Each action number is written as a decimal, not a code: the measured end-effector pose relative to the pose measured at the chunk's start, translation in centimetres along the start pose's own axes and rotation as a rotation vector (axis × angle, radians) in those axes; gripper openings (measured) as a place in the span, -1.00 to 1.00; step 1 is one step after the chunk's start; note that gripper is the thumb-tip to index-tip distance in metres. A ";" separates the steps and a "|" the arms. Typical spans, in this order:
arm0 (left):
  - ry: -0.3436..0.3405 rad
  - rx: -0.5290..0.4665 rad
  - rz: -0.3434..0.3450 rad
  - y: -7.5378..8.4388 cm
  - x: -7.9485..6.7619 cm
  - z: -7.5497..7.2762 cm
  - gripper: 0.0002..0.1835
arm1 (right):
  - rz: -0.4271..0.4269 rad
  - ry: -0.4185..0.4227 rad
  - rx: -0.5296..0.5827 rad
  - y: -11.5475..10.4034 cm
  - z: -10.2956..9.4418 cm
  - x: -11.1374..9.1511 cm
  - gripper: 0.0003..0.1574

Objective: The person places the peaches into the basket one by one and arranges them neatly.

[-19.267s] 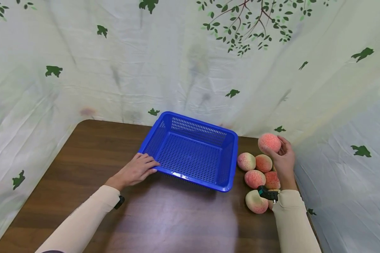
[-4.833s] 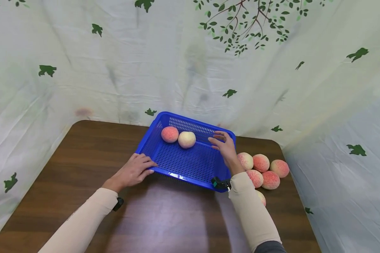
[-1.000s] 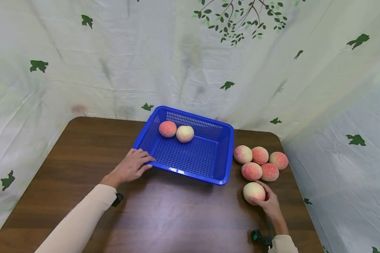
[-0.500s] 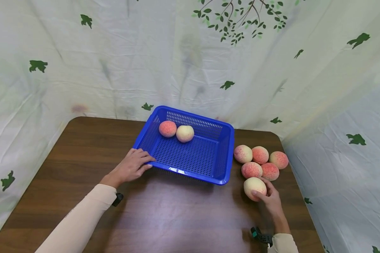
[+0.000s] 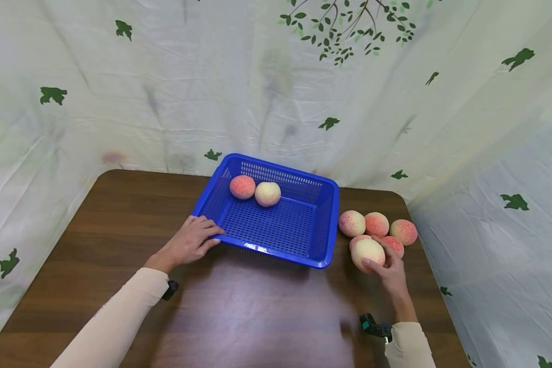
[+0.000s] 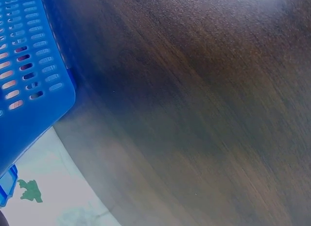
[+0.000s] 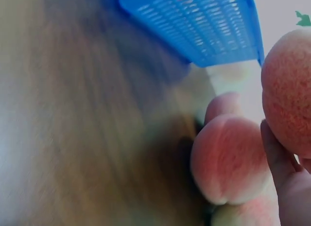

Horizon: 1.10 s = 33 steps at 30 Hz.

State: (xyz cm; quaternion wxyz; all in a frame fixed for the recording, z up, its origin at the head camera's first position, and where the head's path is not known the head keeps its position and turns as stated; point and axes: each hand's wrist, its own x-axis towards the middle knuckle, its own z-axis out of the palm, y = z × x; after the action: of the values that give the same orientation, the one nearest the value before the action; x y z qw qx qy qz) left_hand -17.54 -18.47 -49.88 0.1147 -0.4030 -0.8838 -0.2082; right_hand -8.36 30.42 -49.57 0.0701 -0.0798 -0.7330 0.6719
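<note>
In the head view, my right hand [image 5: 392,272] grips a pale yellow peach [image 5: 367,254] between thumb and fingers, above the table on the right. The right wrist view shows the reddish side of this peach [image 7: 289,92]. Several pink and red peaches [image 5: 377,225] lie just beyond it, and the held one partly covers one of them. My left hand [image 5: 188,244] holds the near-left rim of a blue plastic basket [image 5: 280,255], its fingers over the edge. Inside the basket sit a pink peach [image 5: 242,187] and a cream peach [image 5: 268,194], side by side at the back left.
Everything stands on a dark brown wooden table [image 5: 248,312]. A white curtain [image 5: 239,87] with green leaf prints hangs behind and at both sides. The perforated basket wall [image 6: 29,51] fills the upper left of the left wrist view.
Over the last second, my right hand has lifted the pale peach off the table and carried it slightly away from me, toward the other peaches. The left hand and basket have stayed put.
</note>
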 end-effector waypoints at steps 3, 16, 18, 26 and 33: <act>0.004 0.000 0.001 0.0 0.0 0.0 -0.83 | 0.040 0.047 0.028 -0.8 0.6 0.7 -0.26; -0.002 -0.005 -0.017 0.2 0.1 -0.1 -0.83 | 0.063 0.161 0.027 -3.5 4.1 3.5 -0.33; -0.013 -0.007 -0.023 0.3 0.1 -0.1 -0.83 | 0.051 0.151 0.030 -3.8 4.6 3.8 -0.35; -0.036 0.002 -0.038 0.4 0.0 -0.1 -0.82 | 0.078 0.086 0.040 -5.1 6.9 5.3 -0.31; -0.039 0.004 -0.036 0.3 -0.1 -0.2 -0.82 | 0.114 0.073 0.122 -6.0 9.4 6.6 -0.34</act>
State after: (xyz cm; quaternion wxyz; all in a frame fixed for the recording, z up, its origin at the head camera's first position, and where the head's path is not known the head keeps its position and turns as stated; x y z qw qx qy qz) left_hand -17.22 -18.49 -49.68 0.0944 -0.3908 -0.8933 -0.2008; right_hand -16.88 22.16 -44.43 0.0631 -0.1412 -0.6820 0.7148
